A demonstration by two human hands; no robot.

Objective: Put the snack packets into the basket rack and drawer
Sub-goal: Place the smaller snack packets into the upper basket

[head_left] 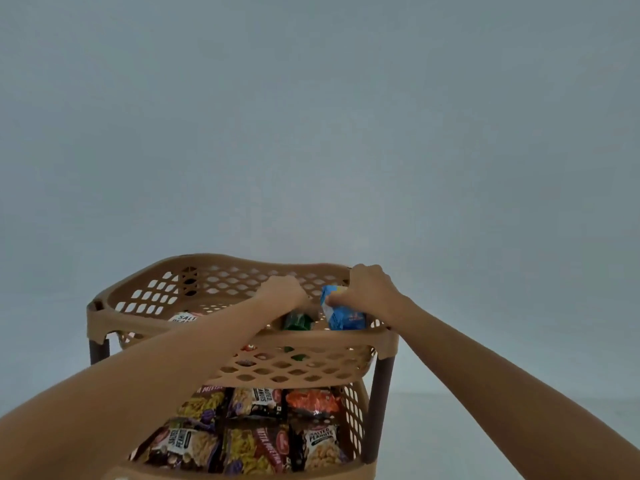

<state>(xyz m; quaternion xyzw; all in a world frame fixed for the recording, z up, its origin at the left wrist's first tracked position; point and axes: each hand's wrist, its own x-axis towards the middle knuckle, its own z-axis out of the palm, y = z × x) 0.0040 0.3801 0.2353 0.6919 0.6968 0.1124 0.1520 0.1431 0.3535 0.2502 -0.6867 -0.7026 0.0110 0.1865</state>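
Packets already lying in the lower basket (356, 420); the top basket (242, 337) is being loaded.

Reaching in, the left hand (282, 292) is being curled over a green packet (297, 322) (its grip cannot be told), while a blue packet (341, 311) is being pinched at its upper corner by the right hand (369, 289). Light, soft and crinkly, such slippery film is judged best held by a sealed edge.
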